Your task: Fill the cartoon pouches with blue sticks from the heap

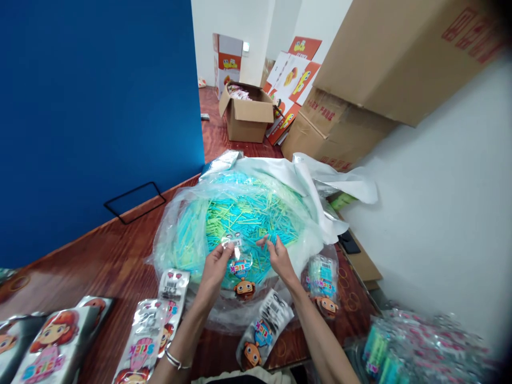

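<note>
A large clear plastic sack (172, 213) lies open in front of me, full of thin blue and green sticks (240, 213). My left hand (216, 264) pinches the top edge of a small printed pouch (242, 269), which hangs over the near side of the sack. To its right, my right hand (280, 258) is over the sticks with its fingers curled, and blue sticks appear between the fingertips. Below my hands lies a flat silver pouch (264, 330). A pouch filled with sticks (322, 282) rests right of the sack.
More silver pouches (138, 341) and larger printed bags (52, 346) lie at left. Filled pouches are heaped (424, 346) at lower right. An open carton (250, 114) stands behind, with stacked cartons (340, 122) at right. A blue panel (100, 106) borders the left side.
</note>
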The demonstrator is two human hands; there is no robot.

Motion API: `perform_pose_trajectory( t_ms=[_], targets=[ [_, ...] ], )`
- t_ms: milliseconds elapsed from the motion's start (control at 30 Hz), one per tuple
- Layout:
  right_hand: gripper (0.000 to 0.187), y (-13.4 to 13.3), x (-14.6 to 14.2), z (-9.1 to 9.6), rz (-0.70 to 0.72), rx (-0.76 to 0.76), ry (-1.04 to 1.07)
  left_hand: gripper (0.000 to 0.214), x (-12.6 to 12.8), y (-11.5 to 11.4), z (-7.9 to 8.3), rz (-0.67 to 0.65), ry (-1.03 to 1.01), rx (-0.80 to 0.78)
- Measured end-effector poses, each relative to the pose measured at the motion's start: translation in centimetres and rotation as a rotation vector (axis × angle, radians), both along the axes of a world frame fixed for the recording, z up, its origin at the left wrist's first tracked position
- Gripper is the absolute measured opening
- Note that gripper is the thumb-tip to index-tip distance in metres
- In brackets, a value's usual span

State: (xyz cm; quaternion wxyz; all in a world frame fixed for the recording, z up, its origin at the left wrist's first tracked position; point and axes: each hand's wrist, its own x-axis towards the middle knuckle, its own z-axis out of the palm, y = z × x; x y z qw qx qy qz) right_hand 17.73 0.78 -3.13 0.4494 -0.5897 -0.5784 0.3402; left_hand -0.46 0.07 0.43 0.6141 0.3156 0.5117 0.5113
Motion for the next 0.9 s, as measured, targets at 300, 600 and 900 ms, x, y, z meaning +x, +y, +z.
perform_pose_trajectory(
  t_ms=[300, 600, 900],
  targets=[
    [0.028, -0.7, -0.4, 0.4, -0.006, 0.007, 0.062, 0.024, 0.1, -0.2, -0.7, -0.083, 0.203, 0.124],
    [0.021, 0.0, 0.0, -0.9, -0.057, 0.000, -0.116, 0.026, -0.2, -0.2, -0.8, -0.092, 0.222, 0.137],
    [0.025, 0.5, 0.1, -0.6, -0.159, 0.007, -0.084, 0.027, 0.0, -0.1, -1.1, -0.084, 0.213, 0.125]
  ],
)
